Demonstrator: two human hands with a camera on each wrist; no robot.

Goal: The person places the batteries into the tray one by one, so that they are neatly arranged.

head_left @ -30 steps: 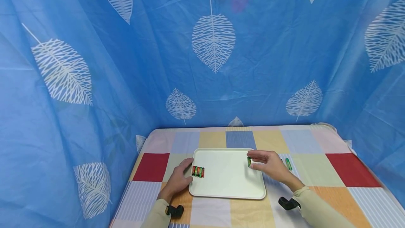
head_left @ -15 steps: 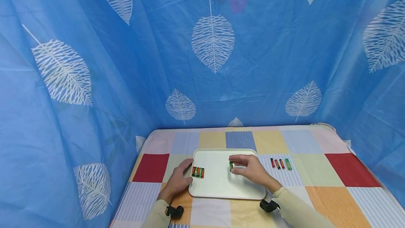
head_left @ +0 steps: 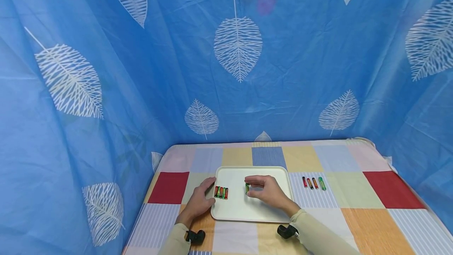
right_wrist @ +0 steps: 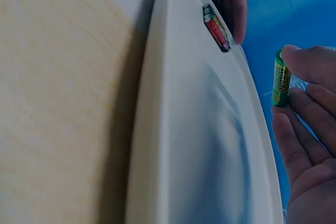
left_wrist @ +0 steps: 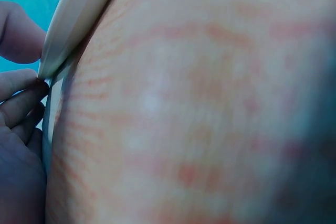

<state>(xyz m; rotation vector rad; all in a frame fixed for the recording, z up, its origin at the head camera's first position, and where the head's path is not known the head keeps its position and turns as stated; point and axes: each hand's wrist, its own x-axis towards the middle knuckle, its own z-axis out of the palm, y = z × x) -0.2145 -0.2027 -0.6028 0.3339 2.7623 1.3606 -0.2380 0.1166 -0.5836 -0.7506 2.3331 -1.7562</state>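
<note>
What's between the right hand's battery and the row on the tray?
Between the held battery and the battery row, the head view shows only bare white tray.

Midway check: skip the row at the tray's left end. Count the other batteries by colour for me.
Green: 2 (held battery in the right hand; green battery on the cloth)
Mostly reddish: 3 (reddish batteries on the cloth)
Total: 5

Right fingers (right_wrist: pixel 312 111) in a pinch
</note>
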